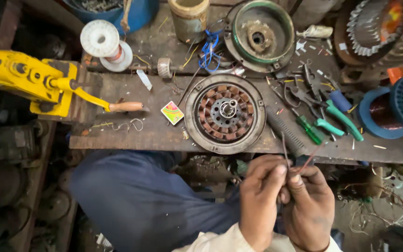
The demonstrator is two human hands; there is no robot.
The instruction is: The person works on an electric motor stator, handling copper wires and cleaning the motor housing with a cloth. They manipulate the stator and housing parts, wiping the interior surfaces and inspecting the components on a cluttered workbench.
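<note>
Watching head view only, I log this:
Left hand: left hand [259, 198] clenched around thin reddish-brown wire strands [285, 149], thumb tip pressed against them; one strand pokes up past the bench edge.
Right hand: right hand [309, 205] pinching the same bundle, fingers touching the left hand; a second strand angles up to the right.
Wire position: below the front edge of the worn wooden workbench [117, 135], just beside the dark ribbed tool handle [285, 130].
Stator: round grey metal motor housing with copper windings [225, 113] lies flat on the bench, directly above my hands, apart from them.
Second housing: green-rimmed round metal motor cover [260, 37] behind it, blue wire loops [209, 49] at its left.
Tools: green-handled pliers [339, 116] and green-handled screwdriver [309, 128] right of the stator.
Left side: yellow hand-crank machine with wooden grip [33, 81]; white plastic thread spool [101, 42] behind it.
Small item: multicoloured square card [172, 112] just left of the stator.
Lap: blue trouser leg [131, 196] under the bench.
</note>
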